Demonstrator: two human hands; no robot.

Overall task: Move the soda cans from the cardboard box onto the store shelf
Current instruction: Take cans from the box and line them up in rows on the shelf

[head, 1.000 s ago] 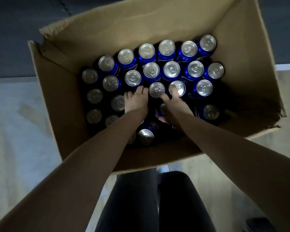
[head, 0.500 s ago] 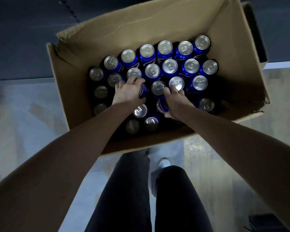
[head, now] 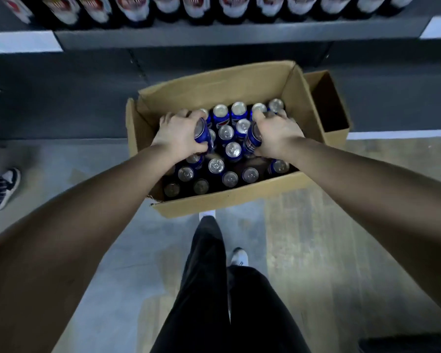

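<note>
An open cardboard box (head: 229, 200) stands on the floor below me, holding several blue soda cans (head: 233, 150) with silver tops. My left hand (head: 180, 135) grips one blue can (head: 202, 133) above the box's left half. My right hand (head: 275, 135) grips another blue can (head: 252, 141) above the right half. Both held cans are tilted and raised above the standing ones. The grey store shelf (head: 239, 34) runs across the top of the view.
Dark bottles (head: 138, 8) with red-and-white labels line the shelf. A smaller open box (head: 336, 131) sits against the big box's right side. Another person's shoe (head: 3, 187) is at the left edge. My legs stand just behind the box.
Both hands closed round a can each and lifted them out of the rows. The view has pulled back and up, bringing the shelf and bottles into sight.
</note>
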